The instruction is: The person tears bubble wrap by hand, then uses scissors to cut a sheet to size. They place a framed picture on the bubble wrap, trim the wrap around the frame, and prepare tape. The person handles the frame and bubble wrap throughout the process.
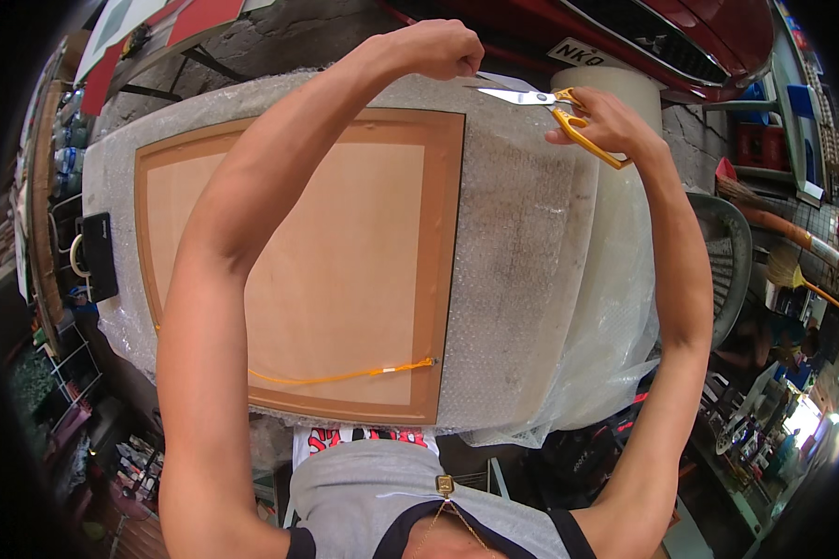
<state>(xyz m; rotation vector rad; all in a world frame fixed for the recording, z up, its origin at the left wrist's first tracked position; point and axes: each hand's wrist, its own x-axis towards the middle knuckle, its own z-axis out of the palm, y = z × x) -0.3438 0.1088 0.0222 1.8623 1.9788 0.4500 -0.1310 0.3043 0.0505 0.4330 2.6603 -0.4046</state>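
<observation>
My right hand [606, 123] grips yellow-handled scissors [520, 97] by their loops at the far side of the table. The blades are parted and point left, at the edge of the bubble wrap [522, 214]. My left hand [446, 50] is closed in a pinch at the far edge, with a clear bit of the wrap pulled up beside the blades. On the wrap lies a flat framed panel [345, 242], back side up, its border covered with brown tape. An orange cord [345, 377] runs across its near part; my left forearm hides some of the panel.
A roll of wrap [615, 98] stands at the far right, with loose sheeting [597, 326] hanging below. Beyond the table is a red car [662, 37]. A dark chair [722, 261] is at the right, a black case [98, 256] at the left edge.
</observation>
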